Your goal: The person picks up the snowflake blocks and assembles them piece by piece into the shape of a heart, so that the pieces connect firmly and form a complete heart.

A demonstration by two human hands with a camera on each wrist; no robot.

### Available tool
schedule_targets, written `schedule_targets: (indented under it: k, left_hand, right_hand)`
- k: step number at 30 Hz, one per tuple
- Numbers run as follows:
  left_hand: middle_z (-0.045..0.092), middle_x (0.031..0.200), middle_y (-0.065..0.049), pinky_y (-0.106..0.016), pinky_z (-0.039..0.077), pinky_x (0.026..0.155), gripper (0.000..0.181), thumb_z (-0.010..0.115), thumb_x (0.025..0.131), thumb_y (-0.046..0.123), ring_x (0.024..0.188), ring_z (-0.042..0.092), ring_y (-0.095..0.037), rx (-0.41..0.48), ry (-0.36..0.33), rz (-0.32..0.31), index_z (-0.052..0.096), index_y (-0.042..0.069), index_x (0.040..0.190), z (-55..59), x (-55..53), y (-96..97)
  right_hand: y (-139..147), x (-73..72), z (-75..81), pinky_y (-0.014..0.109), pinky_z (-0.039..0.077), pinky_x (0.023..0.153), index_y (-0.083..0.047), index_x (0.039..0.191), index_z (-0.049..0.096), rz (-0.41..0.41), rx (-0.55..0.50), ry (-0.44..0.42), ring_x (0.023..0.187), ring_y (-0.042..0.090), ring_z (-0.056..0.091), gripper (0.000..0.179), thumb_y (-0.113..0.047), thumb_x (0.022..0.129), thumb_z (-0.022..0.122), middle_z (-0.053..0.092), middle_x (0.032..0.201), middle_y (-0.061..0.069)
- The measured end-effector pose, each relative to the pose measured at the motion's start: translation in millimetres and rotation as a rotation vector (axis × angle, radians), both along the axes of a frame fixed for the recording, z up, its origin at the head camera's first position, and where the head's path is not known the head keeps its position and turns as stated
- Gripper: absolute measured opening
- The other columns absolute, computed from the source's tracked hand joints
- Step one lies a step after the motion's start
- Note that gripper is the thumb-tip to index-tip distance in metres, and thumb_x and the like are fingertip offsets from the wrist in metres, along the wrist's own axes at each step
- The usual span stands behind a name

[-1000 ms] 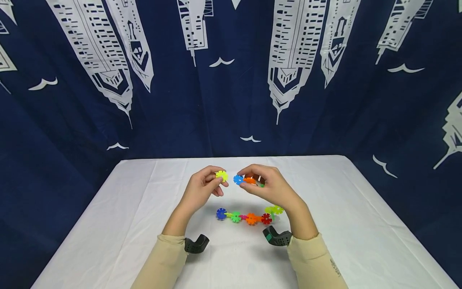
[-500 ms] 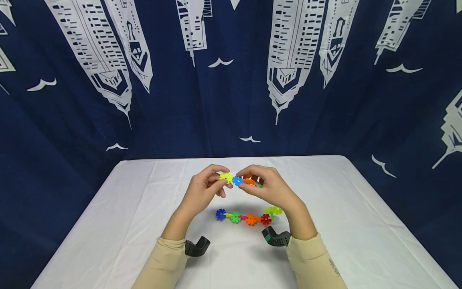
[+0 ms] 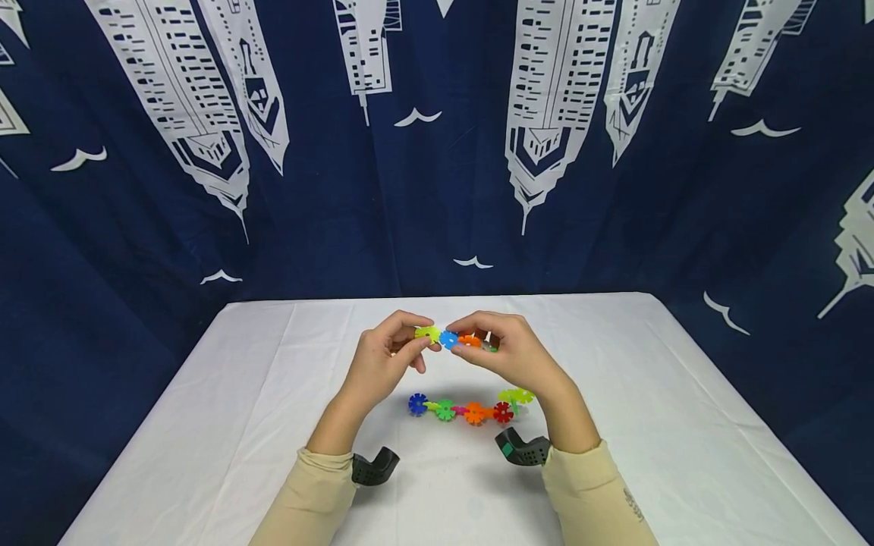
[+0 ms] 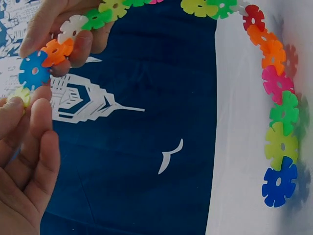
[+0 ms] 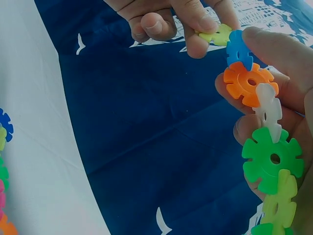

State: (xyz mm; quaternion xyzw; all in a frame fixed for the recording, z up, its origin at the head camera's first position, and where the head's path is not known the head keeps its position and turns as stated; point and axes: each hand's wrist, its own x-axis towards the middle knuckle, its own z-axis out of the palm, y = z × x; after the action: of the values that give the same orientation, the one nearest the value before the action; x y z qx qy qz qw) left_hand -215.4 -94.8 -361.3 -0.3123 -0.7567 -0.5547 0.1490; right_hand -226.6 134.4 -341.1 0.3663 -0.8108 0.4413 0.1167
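My left hand (image 3: 372, 364) pinches a yellow notched snowflake disc (image 5: 215, 36) between thumb and fingers. My right hand (image 3: 515, 353) grips a chain of interlocked discs near its end, thumb and finger on the light blue disc (image 4: 29, 73). The yellow disc meets the blue one at the edge; how deeply their notches engage cannot be seen. Behind the blue disc follow an orange disc (image 5: 242, 83), a white disc (image 5: 266, 103) and a green disc (image 5: 257, 152). Lower down, a row of coloured discs lies on the table, ending at a dark blue disc (image 4: 283, 191).
A white cloth covers the table (image 3: 273, 425). Beyond its far edge hangs a navy curtain (image 3: 437, 189) printed with white buildings and birds. Black wrist mounts (image 3: 374, 466) sit at both beige sleeves, close to the row of discs.
My left hand has moved right, bringing the yellow disc from a gap away to contact with the blue disc. The yellow disc has tilted flatter. My right hand has hardly moved.
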Motion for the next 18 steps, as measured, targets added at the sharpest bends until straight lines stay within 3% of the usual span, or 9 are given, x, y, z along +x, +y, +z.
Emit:
schedule_targets:
  k: [6,10,15,18]
  left_hand:
    - [0.077,0.09,-0.013,-0.024,0.055,0.06,0.019,0.065,0.094,0.003,0.053,0.063,-0.019,0.003,0.101,0.021,0.064,0.007,0.113,-1.9,0.0,1.4]
    - [0.077,0.091,-0.014,-0.024,0.054,0.06,0.019,0.065,0.094,0.002,0.052,0.062,-0.021,0.005,0.112,0.001,0.064,0.006,0.113,-3.7,-0.7,2.1]
    - [0.077,0.09,-0.014,-0.023,0.053,0.056,0.02,0.066,0.093,0.0,0.052,0.061,-0.013,-0.01,0.132,-0.004,0.065,0.005,0.112,-2.9,-0.6,3.5]
    - [0.077,0.088,-0.014,-0.022,0.05,0.053,0.02,0.067,0.092,-0.002,0.05,0.061,-0.016,-0.003,0.139,-0.01,0.065,0.004,0.11,-2.3,0.7,3.8]
  right_hand:
    - [-0.3,0.6,-0.6,0.024,0.044,0.058,-0.015,0.109,0.075,-0.029,-0.012,-0.007,0.072,0.011,0.056,0.02,-0.015,0.089,0.076,0.073,0.09,-0.003]
    - [-0.8,-0.8,-2.1,0.025,0.044,0.059,-0.014,0.108,0.075,-0.03,-0.016,0.004,0.073,0.011,0.055,0.019,-0.015,0.089,0.076,0.073,0.089,-0.002]
    - [-1.7,-1.0,-1.3,0.025,0.044,0.058,-0.013,0.107,0.075,-0.005,-0.028,0.025,0.072,0.011,0.055,0.02,-0.013,0.087,0.077,0.073,0.088,-0.002]
    - [-3.6,-1.1,-1.5,0.023,0.042,0.057,-0.012,0.106,0.075,0.017,-0.037,0.049,0.071,0.011,0.053,0.02,-0.011,0.086,0.078,0.072,0.087,-0.001]
